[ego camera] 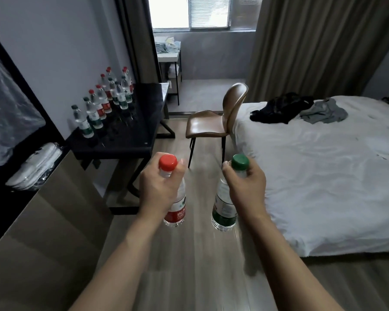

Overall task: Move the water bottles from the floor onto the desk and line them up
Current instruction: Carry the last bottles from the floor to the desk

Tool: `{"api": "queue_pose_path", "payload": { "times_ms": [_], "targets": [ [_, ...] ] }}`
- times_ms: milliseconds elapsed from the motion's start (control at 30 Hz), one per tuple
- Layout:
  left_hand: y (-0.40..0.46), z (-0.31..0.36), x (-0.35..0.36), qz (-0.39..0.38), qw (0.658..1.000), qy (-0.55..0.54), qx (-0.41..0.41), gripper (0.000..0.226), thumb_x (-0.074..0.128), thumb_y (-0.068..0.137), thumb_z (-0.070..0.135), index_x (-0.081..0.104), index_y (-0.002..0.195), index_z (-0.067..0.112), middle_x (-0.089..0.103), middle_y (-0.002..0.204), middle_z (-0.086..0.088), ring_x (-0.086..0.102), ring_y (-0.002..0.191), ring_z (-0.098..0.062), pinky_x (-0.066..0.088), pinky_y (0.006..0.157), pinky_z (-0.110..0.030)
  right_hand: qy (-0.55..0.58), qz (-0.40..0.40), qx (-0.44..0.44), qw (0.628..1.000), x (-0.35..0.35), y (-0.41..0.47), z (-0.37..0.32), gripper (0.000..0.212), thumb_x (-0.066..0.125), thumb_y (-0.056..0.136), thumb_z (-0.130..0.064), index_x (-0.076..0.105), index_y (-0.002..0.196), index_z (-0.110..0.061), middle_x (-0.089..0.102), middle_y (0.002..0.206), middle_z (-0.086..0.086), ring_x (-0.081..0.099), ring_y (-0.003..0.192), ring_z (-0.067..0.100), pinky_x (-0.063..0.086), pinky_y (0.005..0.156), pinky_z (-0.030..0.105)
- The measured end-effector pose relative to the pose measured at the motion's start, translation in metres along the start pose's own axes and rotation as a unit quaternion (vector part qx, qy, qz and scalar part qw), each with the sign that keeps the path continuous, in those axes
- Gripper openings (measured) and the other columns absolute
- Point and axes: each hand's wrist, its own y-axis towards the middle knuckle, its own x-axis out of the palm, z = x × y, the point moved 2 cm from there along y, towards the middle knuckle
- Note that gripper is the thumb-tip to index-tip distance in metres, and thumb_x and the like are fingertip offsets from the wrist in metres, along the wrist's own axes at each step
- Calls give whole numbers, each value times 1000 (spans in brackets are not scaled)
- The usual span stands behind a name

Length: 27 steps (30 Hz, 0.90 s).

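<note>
My left grip [160, 187] clasps the red-capped bottle [174, 207], right grip [245, 185] the green-capped bottle [224, 212]; setting down carelessly could topple the counter [130, 140] row [103, 102].

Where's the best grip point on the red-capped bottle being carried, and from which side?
Judging by the pose, the neck just under the red cap, from above. The red-capped bottle hangs upright, and the left hand already wraps its narrow neck there, leaving the wider labelled body and base free for setting it down on the desk.

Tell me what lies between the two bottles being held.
In the head view, only bare wooden floor shows between the red-capped bottle and the green-capped bottle.
</note>
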Motion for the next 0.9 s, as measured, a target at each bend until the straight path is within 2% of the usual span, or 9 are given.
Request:
{"api": "queue_pose_path", "payload": {
  "times_ms": [200, 333, 400, 467, 567, 767, 900],
  "targets": [
    [72, -59, 26, -2, 1000, 4, -27, 28, 64, 85, 53, 55, 75, 28, 64, 69, 3, 63, 66, -16, 51, 64, -29, -6, -10, 5, 1000, 55, 69, 38, 6, 69, 80, -34, 64, 79, -32, 65, 70, -15, 56, 62, -4, 42, 59, 6],
    [117, -108, 52, -3, 999, 1, -45, 27, 65, 84, 51, 56, 75, 28, 63, 68, 2, 62, 66, -16, 52, 64, -33, -7, -25, 10, 1000, 96, 120, 73, 9, 69, 80, -32, 62, 76, -29, 62, 66, -13, 53, 59, -4, 42, 58, 11],
    [148, -135, 68, 2, 999, 3, -48, 26, 65, 83, 52, 55, 74, 30, 62, 68, 3, 61, 65, -14, 50, 62, -28, -13, -37, 13, 999, 122, 152, 95, 13, 68, 80, -34, 60, 75, -25, 61, 66, -11, 52, 59, -1, 43, 58, 14],
    [183, -155, 84, 3, 999, 11, -53, 27, 64, 83, 52, 54, 73, 29, 61, 68, 3, 60, 64, -13, 49, 61, -25, -17, -47, 23, 998, 145, 188, 110, 17, 68, 79, -35, 58, 74, -21, 61, 67, -5, 53, 61, 4, 46, 61, 24],
    [237, -175, 103, 2, 998, 20, -52, 28, 65, 82, 51, 55, 74, 26, 62, 69, 1, 60, 65, -15, 48, 61, -24, -10, -52, 30, 998, 176, 240, 121, 13, 67, 78, -33, 58, 71, -26, 59, 64, -8, 54, 61, 7, 47, 63, 32],
    [343, -209, 134, 20, 999, 13, -47, 20, 66, 85, 48, 57, 75, 32, 65, 72, 2, 63, 67, -13, 50, 62, -20, 6, -52, 25, 998, 235, 339, 137, 16, 68, 81, -27, 61, 69, -35, 60, 63, -14, 54, 61, 2, 46, 62, 24],
    [395, -240, 159, 24, 998, 11, -63, 20, 65, 82, 47, 56, 73, 32, 63, 70, 5, 61, 64, -7, 47, 61, -14, 26, -55, 36, 997, 270, 390, 161, 17, 69, 83, -21, 58, 70, -20, 57, 63, -10, 52, 62, 6, 45, 63, 27]
  ]
}}
